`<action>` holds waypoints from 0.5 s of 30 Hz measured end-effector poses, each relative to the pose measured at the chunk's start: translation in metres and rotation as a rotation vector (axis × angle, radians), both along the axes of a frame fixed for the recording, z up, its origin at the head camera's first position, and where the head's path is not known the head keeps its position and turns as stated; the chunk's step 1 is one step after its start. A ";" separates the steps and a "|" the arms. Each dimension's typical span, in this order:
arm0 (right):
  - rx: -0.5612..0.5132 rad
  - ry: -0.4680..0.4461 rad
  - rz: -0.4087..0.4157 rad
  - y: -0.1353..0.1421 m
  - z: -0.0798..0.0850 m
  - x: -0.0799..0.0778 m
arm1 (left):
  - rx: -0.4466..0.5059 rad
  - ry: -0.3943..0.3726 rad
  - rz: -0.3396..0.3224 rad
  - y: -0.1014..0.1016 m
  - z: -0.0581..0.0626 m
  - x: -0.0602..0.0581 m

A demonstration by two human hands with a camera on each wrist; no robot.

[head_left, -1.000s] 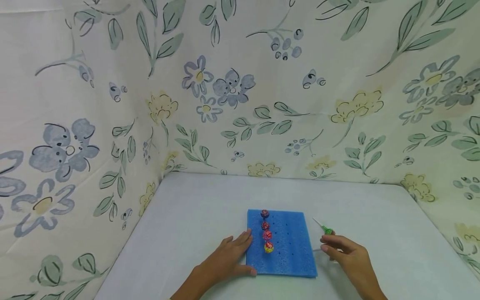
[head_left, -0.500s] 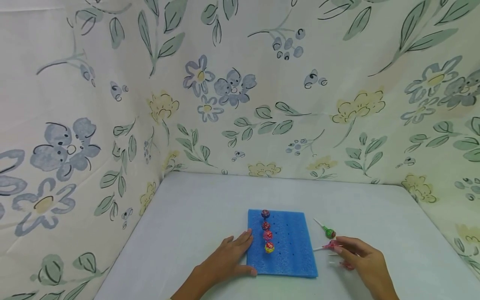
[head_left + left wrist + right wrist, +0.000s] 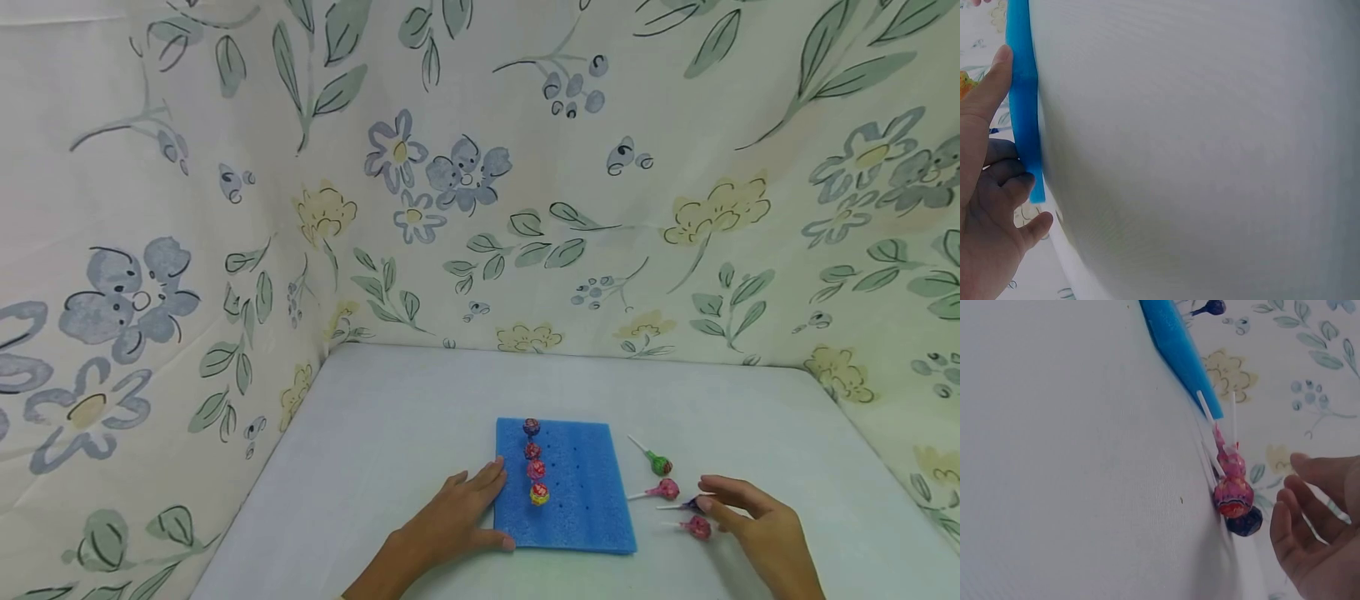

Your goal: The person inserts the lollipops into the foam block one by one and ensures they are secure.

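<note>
My left hand point(image 3: 459, 515) rests against the left edge of a blue foam board point(image 3: 596, 529), thumb at its near corner. In the left wrist view the thumb and fingers lie along the board's side. Several wrapped lollipops stand in a column on the board, a yellow-and-red one point(image 3: 539, 495) nearest. My right hand point(image 3: 761, 521), fingers loosely bent, hovers by a dark lollipop point(image 3: 687, 505) on the table and partly covers its head. In the right wrist view a gap shows between the fingers and the dark lollipop point(image 3: 1245, 524).
Right of the board lie a green lollipop point(image 3: 660, 465), a pink lollipop point(image 3: 667, 489) and a pinkish-red lollipop point(image 3: 699, 527), sticks pointing left. Small holes dot the board. A flower-patterned cloth point(image 3: 480, 275) hangs behind the white table point(image 3: 405, 400).
My right hand has moved right and slightly nearer, from over the green lollipop past the pink one, uncovering the lollipops beside the board. My left hand has stayed on the board.
</note>
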State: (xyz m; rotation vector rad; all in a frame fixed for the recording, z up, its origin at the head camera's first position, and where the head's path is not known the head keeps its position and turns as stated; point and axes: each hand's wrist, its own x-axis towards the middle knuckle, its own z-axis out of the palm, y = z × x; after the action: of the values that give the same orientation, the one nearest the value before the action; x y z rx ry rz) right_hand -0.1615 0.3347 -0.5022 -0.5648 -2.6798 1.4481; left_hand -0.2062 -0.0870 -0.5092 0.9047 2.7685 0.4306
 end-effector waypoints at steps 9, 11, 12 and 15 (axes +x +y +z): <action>0.046 -0.082 0.037 0.014 -0.002 -0.004 | -0.003 0.008 -0.005 -0.001 0.001 0.001; 0.042 -0.111 0.043 0.016 -0.003 -0.006 | -0.002 0.011 -0.007 -0.001 0.001 0.001; 0.038 -0.121 0.045 0.017 -0.004 -0.007 | -0.002 0.013 -0.007 -0.001 0.001 0.001; 0.016 -0.133 0.054 0.017 -0.008 -0.010 | -0.001 0.012 -0.009 -0.001 0.002 0.001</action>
State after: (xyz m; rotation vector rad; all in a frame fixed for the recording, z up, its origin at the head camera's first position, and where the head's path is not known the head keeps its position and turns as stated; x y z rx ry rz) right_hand -0.1714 0.3519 -0.5107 -0.6132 -2.8268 1.4503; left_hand -0.2055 -0.0883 -0.5071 0.9219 2.7744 0.4230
